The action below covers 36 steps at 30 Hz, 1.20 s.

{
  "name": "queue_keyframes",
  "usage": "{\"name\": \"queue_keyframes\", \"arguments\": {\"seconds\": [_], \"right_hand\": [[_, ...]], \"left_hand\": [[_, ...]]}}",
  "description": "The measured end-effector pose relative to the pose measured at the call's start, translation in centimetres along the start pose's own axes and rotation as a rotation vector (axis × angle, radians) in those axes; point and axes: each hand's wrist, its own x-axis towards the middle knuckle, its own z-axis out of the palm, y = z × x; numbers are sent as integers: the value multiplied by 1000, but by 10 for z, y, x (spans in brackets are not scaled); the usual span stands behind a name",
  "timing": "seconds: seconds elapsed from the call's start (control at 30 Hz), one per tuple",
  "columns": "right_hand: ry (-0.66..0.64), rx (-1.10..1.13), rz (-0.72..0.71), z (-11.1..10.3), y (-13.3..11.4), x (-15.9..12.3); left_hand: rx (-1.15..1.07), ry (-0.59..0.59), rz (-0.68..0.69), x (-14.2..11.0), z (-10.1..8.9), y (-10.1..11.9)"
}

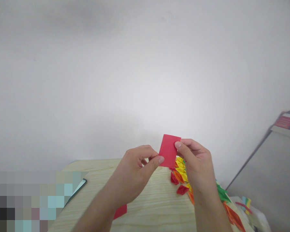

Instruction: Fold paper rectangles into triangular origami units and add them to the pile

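A small red sheet of paper [168, 149] is held up above the table between my two hands. My left hand [142, 164] pinches its lower left corner between thumb and forefinger. On the upper right edge, my right hand [193, 158] grips it, thumb on the face toward me and fingers behind. The sheet looks flat and is slightly tilted. Under my left forearm lies another red piece of paper [120, 211], partly hidden. Folded red paper pieces [182, 189] rest on the table just left of my right wrist.
Folded yellow [181, 166], orange [233, 216] and green paper pieces [222, 192] lie along the right side of the wooden table [159, 206]. A dark-edged device [77, 190] is at the left, beside a blurred-out area. A white bag [256, 214] with coloured strips stands beyond the right edge.
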Motion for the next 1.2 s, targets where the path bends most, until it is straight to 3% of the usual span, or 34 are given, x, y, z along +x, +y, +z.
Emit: {"name": "queue_keyframes", "arguments": {"seconds": [0.23, 0.53, 0.7, 0.83, 1.0, 1.2], "right_hand": [[-15, 28, 17, 1, 1, 1], [-171, 72, 110, 3, -2, 4], [-205, 36, 118, -1, -2, 4], [-308, -91, 146, -4, -4, 4], [-440, -188, 176, 3, -4, 0], [-423, -147, 110, 14, -3, -6]], "left_hand": [[-7, 45, -21, -1, 2, 2], [-88, 38, -62, 2, 7, 0], [-14, -24, -53, -2, 4, 1], [-72, -87, -134, -9, -7, -2], [-220, 103, -151, -24, -13, -11], [-236, 233, -164, -33, -8, -5]]}}
